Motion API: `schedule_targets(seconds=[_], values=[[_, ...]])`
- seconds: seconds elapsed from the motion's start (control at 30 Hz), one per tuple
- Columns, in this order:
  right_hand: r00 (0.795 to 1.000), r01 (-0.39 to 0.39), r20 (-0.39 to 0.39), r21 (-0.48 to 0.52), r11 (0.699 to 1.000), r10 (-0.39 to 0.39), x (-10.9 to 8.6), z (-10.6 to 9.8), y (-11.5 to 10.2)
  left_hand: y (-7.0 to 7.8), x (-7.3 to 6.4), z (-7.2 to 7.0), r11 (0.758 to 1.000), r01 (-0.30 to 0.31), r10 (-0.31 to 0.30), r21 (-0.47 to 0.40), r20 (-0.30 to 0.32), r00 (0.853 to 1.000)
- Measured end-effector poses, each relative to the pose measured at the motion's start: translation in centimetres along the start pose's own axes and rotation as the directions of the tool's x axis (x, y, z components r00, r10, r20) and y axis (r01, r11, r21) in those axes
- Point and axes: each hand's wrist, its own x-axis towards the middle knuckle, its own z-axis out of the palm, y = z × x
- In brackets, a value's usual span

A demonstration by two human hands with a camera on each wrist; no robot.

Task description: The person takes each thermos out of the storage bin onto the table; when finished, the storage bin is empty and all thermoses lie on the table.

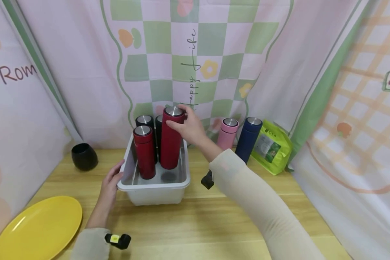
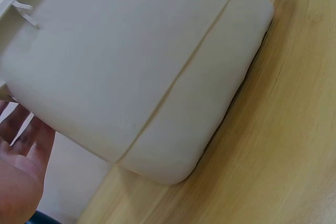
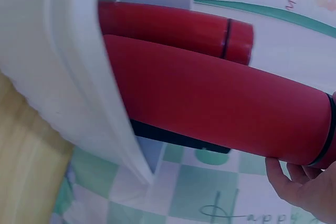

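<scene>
A tall red vacuum flask (image 1: 171,144) stands nearly upright inside the white plastic bin (image 1: 154,196), a dark round patch showing on the bin floor below its base. Thumb and fingers of my right hand (image 1: 192,127) pinch it near the steel-topped lid; the right wrist view shows fingertips under the lid's black ring. Beside it in the bin is a shorter red flask (image 1: 145,153), with two black flasks (image 1: 144,120) behind. My left hand (image 1: 111,184) lies along the bin's left side, its fairly straight fingers (image 2: 39,145) at the rim.
Right of the bin stand a pink flask (image 1: 227,135), a navy flask (image 1: 248,141) and a bright green bag (image 1: 273,148). At left are a black cup (image 1: 84,157) and a yellow oval plate (image 1: 40,229). A patterned curtain (image 1: 214,72) hangs behind the wooden table (image 1: 214,224).
</scene>
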Motion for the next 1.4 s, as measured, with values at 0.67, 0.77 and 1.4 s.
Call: schedule_targets(seconds=[0.67, 0.77, 1.4], values=[[0.994, 0.038, -0.109, 0.081, 0.996, -0.029, 1.0, -4.9, -3.5, 0.1, 0.0, 0.0, 1.0, 0.008, -0.008, -0.019, -0.001, 1.0], [0.989, 0.044, -0.143, 0.077, 0.996, -0.033, 1.1, -5.8, -3.7, 0.1, 0.0, 0.0, 1.0, 0.009, -0.009, -0.016, 0.004, 1.0], [0.972, -0.072, -0.231, -0.087, 0.994, 0.05, 1.8, -8.8, 0.3, 0.1, 0.0, 0.0, 1.0, 0.01, -0.01, -0.005, 0.005, 1.0]])
